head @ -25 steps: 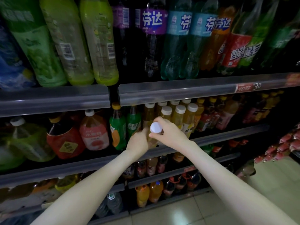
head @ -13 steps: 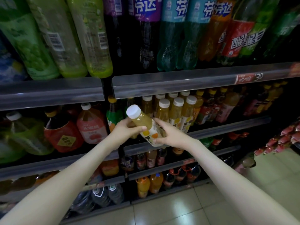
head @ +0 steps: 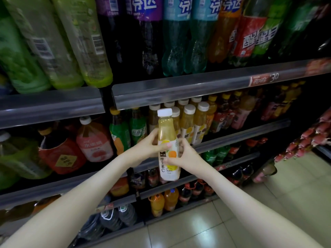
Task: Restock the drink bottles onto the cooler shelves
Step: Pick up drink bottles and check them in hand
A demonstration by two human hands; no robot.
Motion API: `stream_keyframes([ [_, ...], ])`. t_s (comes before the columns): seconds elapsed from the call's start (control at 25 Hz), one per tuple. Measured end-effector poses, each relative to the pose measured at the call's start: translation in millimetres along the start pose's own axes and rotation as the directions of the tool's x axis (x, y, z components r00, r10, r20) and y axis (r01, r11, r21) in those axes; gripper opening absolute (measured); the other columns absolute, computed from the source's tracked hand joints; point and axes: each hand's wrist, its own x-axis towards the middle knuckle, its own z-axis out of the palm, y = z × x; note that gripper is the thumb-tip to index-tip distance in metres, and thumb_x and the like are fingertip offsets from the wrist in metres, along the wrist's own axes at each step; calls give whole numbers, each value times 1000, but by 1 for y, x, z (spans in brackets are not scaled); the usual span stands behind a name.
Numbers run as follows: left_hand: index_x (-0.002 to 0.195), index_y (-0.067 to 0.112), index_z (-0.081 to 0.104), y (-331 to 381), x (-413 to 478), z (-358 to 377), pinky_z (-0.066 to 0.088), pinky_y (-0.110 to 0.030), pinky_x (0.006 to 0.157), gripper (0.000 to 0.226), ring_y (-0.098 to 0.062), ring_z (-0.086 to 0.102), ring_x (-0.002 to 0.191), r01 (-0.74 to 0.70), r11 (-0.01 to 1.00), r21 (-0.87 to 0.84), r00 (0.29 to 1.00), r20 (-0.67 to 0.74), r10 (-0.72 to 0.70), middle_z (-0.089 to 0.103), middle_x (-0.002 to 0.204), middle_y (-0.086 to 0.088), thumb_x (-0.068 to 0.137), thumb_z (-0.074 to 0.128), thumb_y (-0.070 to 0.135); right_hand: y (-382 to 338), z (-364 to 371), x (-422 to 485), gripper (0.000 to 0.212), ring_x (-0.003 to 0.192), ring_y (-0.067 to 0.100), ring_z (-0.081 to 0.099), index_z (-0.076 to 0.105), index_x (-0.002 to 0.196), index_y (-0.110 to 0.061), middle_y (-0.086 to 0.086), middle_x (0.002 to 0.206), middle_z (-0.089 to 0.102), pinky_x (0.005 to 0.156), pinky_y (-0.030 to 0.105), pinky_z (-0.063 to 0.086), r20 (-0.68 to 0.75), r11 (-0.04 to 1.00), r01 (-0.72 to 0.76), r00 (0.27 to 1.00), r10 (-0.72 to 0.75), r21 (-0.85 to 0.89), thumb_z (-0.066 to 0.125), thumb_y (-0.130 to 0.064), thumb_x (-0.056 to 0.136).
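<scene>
Bottle (head: pixel 166 130) of pale yellow drink, white-capped, is held upright in the air just in front of the middle shelf (head: pixel 241 136), before a row (head: pixel 190 120) of similar bottles standing on it. The left grip (head: pixel 147 146) is curled round its middle with the thumb on the label, while the right grip (head: pixel 187 155) clasps the label from the other side, slightly lower. Big bottles (head: pixel 71 51) fill the shelf above; a tiled floor (head: pixel 268 212) shows at right.

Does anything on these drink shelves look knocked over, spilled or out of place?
Nothing stands out. The only bottle off the shelves is the white-capped juice bottle, held upright by the left hand and right hand before its matching row. No spill shows.
</scene>
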Motion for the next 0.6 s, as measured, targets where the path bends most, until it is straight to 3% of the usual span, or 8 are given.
stream_keyframes([
  [0.08, 138, 27, 34, -9, -1, -2, 50, -39, 95, 68, -16, 61, 113, 124, 981, -152, 977, 189, -95, 60, 127, 0, 81, 72, 36, 7, -5, -6, 64, 108, 22, 64, 47, 127, -16, 11, 121, 64, 94, 40, 52, 107, 955, -71, 993, 41, 288, 79, -23, 73],
  [0.16, 138, 31, 30, -16, -3, 5, 51, -40, 93, 69, -19, 60, 116, 198, 973, -117, 933, 328, -150, 59, 130, -1, 82, 71, 30, 14, -9, -12, 56, 113, 31, 61, 48, 133, -8, 17, 126, 62, 93, 43, 51, 189, 849, -105, 982, 6, 517, 69, -19, 82],
  [0.24, 136, 31, 32, -17, -2, 17, 53, -40, 89, 63, -19, 62, 112, 176, 979, -104, 941, 309, -136, 62, 126, -2, 86, 68, 21, 16, -15, -17, 50, 118, 33, 58, 47, 136, -5, 19, 129, 59, 94, 42, 50, 218, 783, -124, 976, -15, 610, 58, -19, 90],
  [0.32, 136, 28, 35, -14, 3, 27, 56, -39, 84, 61, -16, 65, 105, 128, 989, -74, 974, 196, -111, 65, 118, 0, 85, 69, 18, 17, -24, -20, 47, 121, 30, 56, 47, 136, -8, 14, 132, 59, 99, 42, 48, 203, 841, -100, 979, -11, 531, 55, -26, 94],
  [0.4, 138, 29, 35, -10, 6, 34, 56, -34, 84, 69, -11, 66, 99, 56, 985, 163, 995, 74, -69, 66, 112, 7, 81, 73, 30, 16, -33, -20, 46, 120, 23, 58, 51, 134, -16, 5, 131, 61, 99, 39, 48, 144, 913, -65, 990, 8, 402, 55, -37, 94],
  [0.44, 139, 30, 32, -9, 7, 38, 55, -31, 83, 74, -10, 65, 97, 17, 925, 380, 999, 35, -32, 65, 111, 9, 78, 73, 38, 14, -36, -19, 48, 117, 19, 59, 52, 133, -20, 1, 129, 62, 96, 38, 51, 100, 926, -63, 995, 27, 372, 57, -41, 91],
  [0.52, 140, 29, 27, -11, 11, 46, 54, -31, 77, 80, -14, 63, 92, -28, 698, 715, 1000, 16, 24, 63, 111, 5, 76, 69, 50, 13, -40, -15, 44, 110, 17, 64, 55, 127, -22, -1, 121, 67, 91, 41, 54, -1, 941, -77, 997, 81, 329, 65, -40, 88],
  [0.6, 138, 26, 32, -7, 17, 51, 54, -33, 78, 74, -16, 63, 92, -64, 664, 745, 997, 26, 67, 64, 112, 0, 78, 66, 55, 19, -42, -11, 39, 103, 17, 67, 60, 119, -22, 0, 112, 70, 91, 45, 54, -120, 961, -85, 985, 120, 263, 72, -32, 83],
])
